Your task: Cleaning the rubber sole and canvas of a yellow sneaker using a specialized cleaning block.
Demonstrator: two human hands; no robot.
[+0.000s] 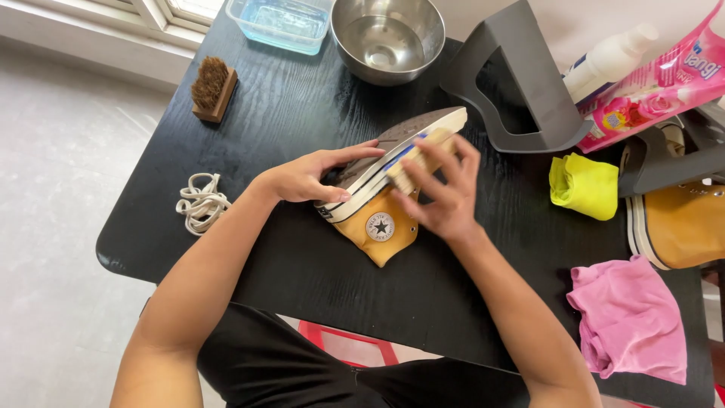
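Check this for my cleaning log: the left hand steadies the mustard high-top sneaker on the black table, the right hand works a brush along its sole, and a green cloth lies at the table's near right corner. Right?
One detail is off. The cloth at the near right corner is pink, not green, as the head view shows. The left hand does steady the mustard high-top sneaker on the black table, and the right hand works the brush along its sole.

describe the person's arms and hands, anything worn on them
Both forearms are bare up to where the picture cuts them off: no sleeves show. The left hand and right hand wear no gloves, and no rings, watch or bracelet can be seen. Fingernails look short and unpainted. Dark clothing shows lower down, at the lap.
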